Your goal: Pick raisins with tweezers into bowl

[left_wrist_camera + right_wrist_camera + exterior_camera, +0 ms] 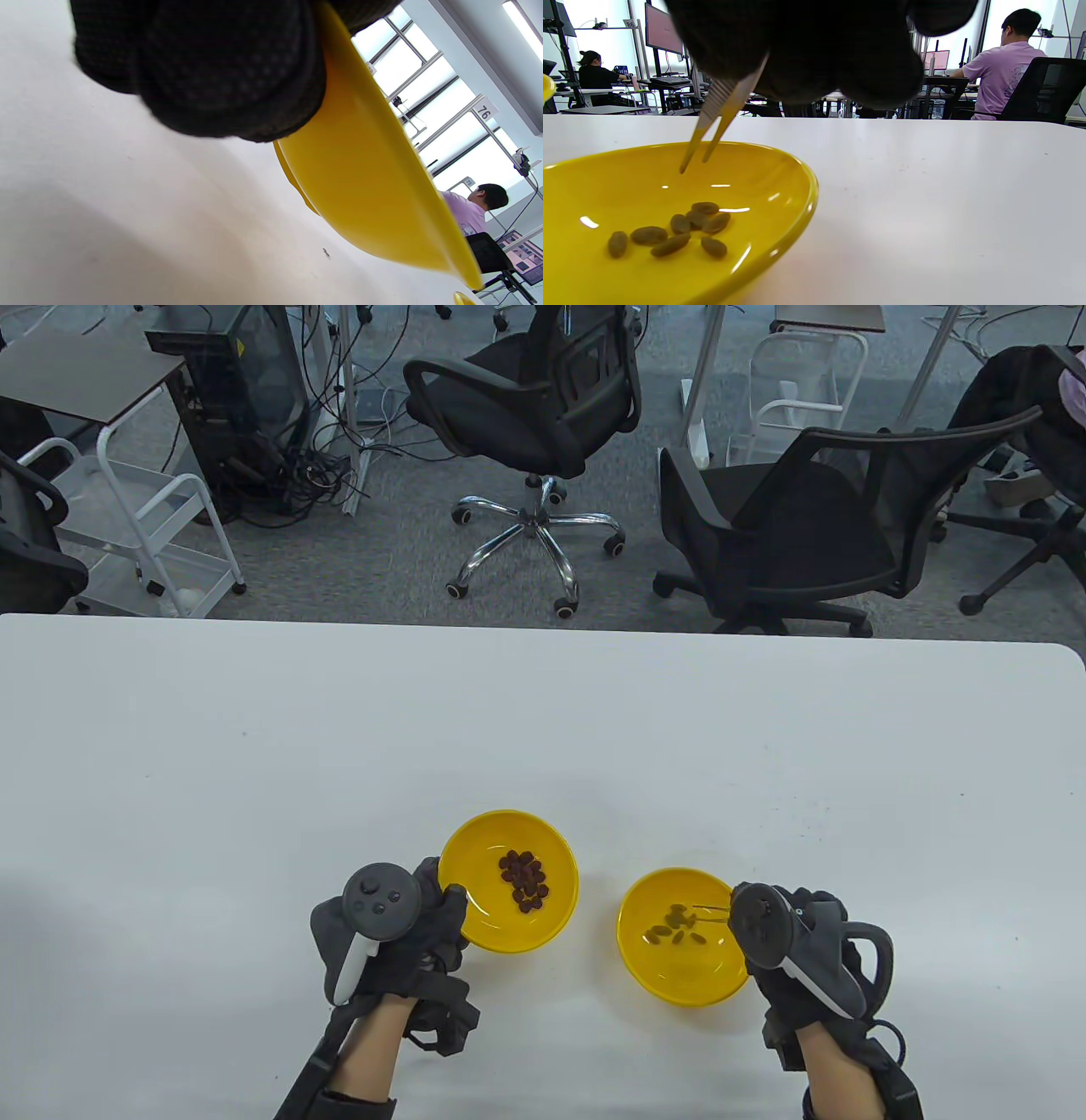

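Note:
Two yellow bowls sit on the white table. The left bowl holds a pile of raisins. My left hand grips its near-left rim; in the left wrist view my gloved fingers sit on the bowl's edge. The right bowl holds several raisins. My right hand holds metal tweezers over it. In the right wrist view the tweezers hang above the raisins in the bowl, tips slightly apart with nothing between them.
The white table stretches wide beyond the bowls. Two black office chairs and a white cart stand on the floor past the far edge.

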`<state>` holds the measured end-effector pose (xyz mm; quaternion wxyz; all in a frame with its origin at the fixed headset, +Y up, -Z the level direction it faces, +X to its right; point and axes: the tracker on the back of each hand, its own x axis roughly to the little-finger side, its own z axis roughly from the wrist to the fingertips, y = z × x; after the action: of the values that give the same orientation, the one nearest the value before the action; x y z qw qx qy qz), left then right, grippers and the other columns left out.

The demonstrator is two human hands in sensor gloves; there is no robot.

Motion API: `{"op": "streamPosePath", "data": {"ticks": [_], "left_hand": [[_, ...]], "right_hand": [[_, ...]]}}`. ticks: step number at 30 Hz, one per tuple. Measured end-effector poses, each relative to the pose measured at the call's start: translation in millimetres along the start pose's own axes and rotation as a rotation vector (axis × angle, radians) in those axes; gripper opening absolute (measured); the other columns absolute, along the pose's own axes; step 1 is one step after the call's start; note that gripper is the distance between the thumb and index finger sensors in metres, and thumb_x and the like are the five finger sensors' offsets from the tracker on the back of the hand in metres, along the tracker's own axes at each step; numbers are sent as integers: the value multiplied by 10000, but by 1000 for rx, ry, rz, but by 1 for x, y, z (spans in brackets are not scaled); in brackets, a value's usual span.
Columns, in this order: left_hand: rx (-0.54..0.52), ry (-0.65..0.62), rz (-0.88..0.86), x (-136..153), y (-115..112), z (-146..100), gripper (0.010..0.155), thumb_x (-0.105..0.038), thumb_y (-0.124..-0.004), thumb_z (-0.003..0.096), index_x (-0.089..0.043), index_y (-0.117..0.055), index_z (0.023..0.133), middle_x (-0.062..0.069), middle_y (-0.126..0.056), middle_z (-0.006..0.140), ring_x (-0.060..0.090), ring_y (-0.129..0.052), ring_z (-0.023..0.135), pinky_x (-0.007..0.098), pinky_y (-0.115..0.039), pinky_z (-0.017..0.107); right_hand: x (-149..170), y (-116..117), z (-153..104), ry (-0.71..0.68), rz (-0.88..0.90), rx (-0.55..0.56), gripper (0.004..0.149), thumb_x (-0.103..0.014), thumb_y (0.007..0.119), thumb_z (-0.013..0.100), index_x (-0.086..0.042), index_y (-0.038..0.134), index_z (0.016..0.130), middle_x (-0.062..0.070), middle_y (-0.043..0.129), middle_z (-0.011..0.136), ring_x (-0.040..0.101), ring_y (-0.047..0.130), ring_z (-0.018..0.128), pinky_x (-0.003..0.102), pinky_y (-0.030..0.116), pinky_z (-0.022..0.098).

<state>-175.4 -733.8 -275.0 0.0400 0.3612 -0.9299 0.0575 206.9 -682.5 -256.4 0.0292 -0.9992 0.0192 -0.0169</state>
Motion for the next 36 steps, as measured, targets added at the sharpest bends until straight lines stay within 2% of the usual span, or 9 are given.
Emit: {"op": "streamPosePath", "data": {"ticks": [4, 12, 17, 22, 27, 32, 36], "left_hand": [[5, 49, 3, 9, -1, 6, 594, -341, -645, 540, 59, -579, 975, 63, -1029, 424, 76, -1032, 182, 403, -889, 384], [27, 144, -4, 29, 0, 17, 595, -340, -643, 541, 68, -581, 970, 62, -1029, 423, 73, -1032, 180, 402, -890, 378], [78, 204, -26, 36, 0, 19, 595, -337, -635, 547, 74, -574, 972, 45, -1035, 456, 80, -1042, 206, 413, -883, 392], [61, 236, 111, 37, 1, 19, 611, -351, -642, 549, 76, -562, 979, 29, -1033, 495, 91, -1046, 234, 422, -873, 410], [62, 239, 108, 37, 1, 19, 616, -360, -637, 551, 70, -557, 985, 36, -1030, 509, 105, -1049, 250, 432, -865, 421], [14, 249, 120, 35, 7, 16, 653, -388, -621, 556, 74, -513, 1005, 81, -1011, 603, 161, -1059, 366, 472, -822, 490], [-22, 241, 155, 34, 10, 14, 684, -404, -612, 559, 65, -448, 1029, 116, -973, 703, 202, -1051, 479, 520, -773, 554]], "right_hand": [[1, 1, 0, 9, 2, 45, 470, -326, 803, 422, -148, 910, 843, 20, 922, 647, 217, 956, 513, 567, 602, 643], [0, 4, 0, 12, -14, 53, 469, -331, 800, 424, -158, 907, 846, 13, 922, 650, 209, 959, 513, 564, 604, 643], [0, 4, -1, 15, -16, 68, 470, -332, 796, 426, -158, 903, 849, 10, 920, 655, 209, 958, 516, 563, 606, 642], [1, 4, -1, 17, -4, 80, 471, -334, 795, 427, -160, 901, 852, 9, 922, 657, 210, 959, 517, 562, 608, 641], [3, 4, -1, 23, 8, 94, 472, -334, 794, 427, -161, 899, 853, 9, 922, 658, 209, 959, 518, 562, 608, 642], [7, 2, -1, 43, 29, 128, 472, -335, 793, 428, -160, 896, 855, 9, 922, 656, 208, 960, 513, 560, 612, 639], [18, 4, 3, 72, 93, 199, 472, -333, 793, 426, -165, 894, 855, 1, 927, 662, 207, 966, 518, 561, 615, 638]]}}
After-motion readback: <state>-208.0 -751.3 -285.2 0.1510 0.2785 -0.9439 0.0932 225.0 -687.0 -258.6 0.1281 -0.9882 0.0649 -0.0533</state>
